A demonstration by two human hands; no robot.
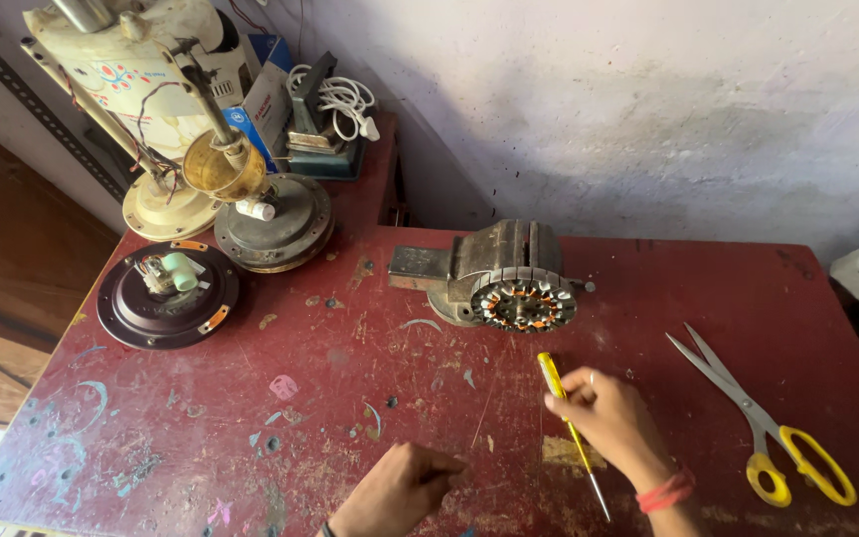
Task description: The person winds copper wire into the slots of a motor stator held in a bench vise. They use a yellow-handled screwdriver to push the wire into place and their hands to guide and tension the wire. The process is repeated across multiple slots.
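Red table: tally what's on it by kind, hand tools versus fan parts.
Hand tools: 2, a screwdriver in the right hand and scissors.
Fan parts: 4, stator, dark housing, grey housing, cream base.
Total: 6

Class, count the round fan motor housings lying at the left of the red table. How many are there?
3: a dark housing nearest the left edge, a grey housing beside it, and a cream housing behind; others may be hidden.
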